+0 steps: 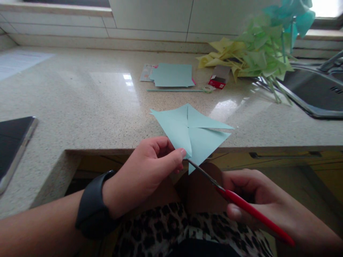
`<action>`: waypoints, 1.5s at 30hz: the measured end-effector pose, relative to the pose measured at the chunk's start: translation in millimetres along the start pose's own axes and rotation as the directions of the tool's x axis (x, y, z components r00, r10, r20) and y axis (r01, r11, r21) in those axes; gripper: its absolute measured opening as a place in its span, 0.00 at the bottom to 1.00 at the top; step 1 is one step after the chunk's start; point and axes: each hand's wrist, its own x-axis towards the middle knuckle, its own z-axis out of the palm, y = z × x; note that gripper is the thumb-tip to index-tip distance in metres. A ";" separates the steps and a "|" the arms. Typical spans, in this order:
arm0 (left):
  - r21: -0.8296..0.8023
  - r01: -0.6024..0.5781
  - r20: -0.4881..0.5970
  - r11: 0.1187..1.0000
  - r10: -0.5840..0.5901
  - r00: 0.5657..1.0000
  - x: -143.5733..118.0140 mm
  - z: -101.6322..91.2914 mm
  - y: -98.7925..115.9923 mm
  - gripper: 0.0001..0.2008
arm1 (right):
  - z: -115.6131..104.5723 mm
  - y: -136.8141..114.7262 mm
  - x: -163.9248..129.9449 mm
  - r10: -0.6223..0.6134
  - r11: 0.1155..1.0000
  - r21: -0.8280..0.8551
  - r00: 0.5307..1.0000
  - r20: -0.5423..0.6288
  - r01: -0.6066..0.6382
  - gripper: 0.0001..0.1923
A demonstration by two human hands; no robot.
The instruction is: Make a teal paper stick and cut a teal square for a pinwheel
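A light blue paper square (171, 125) with slits running in from its corners hangs over the counter's front edge. My left hand (158, 157) pinches its near left corner between thumb and fingers. In my right hand (257, 196) is a pair of scissors (249, 208) with red handles, my fingers wrapped round them. The scissors' blades reach up to the paper's near corner, beside my left thumb, and their tips are hidden there. One corner flap of the paper curls up toward my left thumb.
Behind the paper lie a stack of light blue sheets (173, 75), a thin green stick (174, 90), a small roll of tape (208, 89) and a red box (218, 81). Paper pinwheels (257, 53) lie by the sink (318, 89). A dark tablet (13, 142) rests at the left.
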 end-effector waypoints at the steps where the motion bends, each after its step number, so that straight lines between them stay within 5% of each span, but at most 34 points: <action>1: 0.000 0.000 -0.001 1.000 0.000 1.000 -0.2 -0.1 -0.1 0.10 | 0.0 -0.3 0.2 -0.003 1.000 -0.009 1.000 -0.002 0.003 0.19; 24: 0.027 0.019 -0.001 0.999 -0.019 1.000 -0.7 -0.7 0.3 0.10 | -4.8 5.1 0.6 0.016 0.998 -0.053 0.999 0.031 -0.014 0.21; 38: -0.018 0.038 0.056 0.999 -0.037 0.998 -0.7 -1.1 2.2 0.11 | -11.3 3.6 1.4 0.015 0.960 -0.280 1.000 -0.026 -0.022 0.20; 45: -0.045 0.086 0.052 0.995 -0.084 0.995 -0.4 0.7 0.2 0.11 | -17.3 4.1 -3.2 -0.137 0.802 -0.592 0.989 -0.053 0.079 0.19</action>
